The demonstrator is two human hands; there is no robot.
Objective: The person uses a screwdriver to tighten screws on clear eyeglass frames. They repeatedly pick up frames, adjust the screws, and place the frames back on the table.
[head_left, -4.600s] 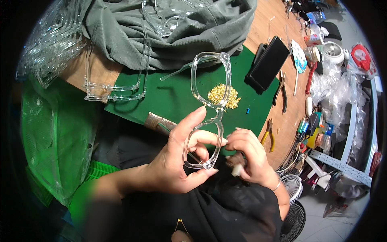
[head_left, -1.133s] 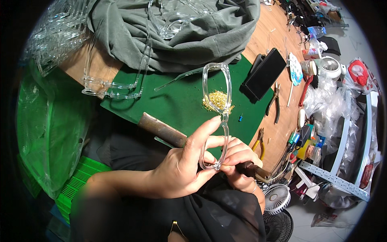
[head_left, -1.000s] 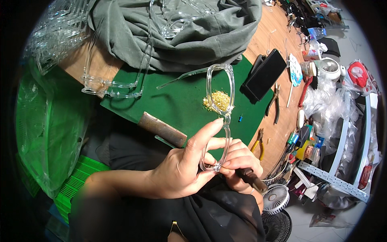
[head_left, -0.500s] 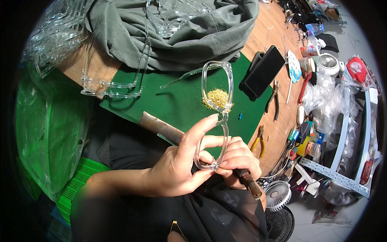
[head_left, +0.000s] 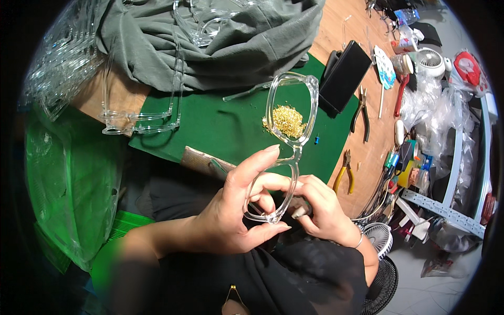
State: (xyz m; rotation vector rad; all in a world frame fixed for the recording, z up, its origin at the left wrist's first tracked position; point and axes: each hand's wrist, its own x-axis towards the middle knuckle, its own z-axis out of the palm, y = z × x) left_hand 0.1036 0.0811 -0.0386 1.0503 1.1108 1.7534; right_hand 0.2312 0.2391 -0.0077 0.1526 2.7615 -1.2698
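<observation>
My left hand point(head_left: 236, 202) is closed on a clear plastic eyeglass frame point(head_left: 297, 153), pinching the near rim between thumb and fingers. The frame stands on end, and no lenses show in it. Its far rim overlaps a pile of tiny gold-coloured metal pieces point(head_left: 287, 122) on the green mat point(head_left: 210, 123). One clear temple stretches left from the far end. Beside the near rim, my right hand point(head_left: 326, 212) is curled round a brown-handled tool point(head_left: 300, 208); the fingers hide most of it, and its working tip is out of sight.
Clear frames point(head_left: 139, 123) lie at the mat's left, with more heaped point(head_left: 63, 68) beyond. Grey cloth point(head_left: 220, 58) is bunched at the back. To the right are a black phone-like slab point(head_left: 345, 76), dark pliers point(head_left: 360, 115), yellow-handled cutters point(head_left: 344, 173) and a blue pushpin point(head_left: 317, 139).
My right hand has drawn away from the near rim toward the right, and the tool has turned in its fingers. My left hand still holds the eyeglass frame, now tilted slightly. The view has shifted.
</observation>
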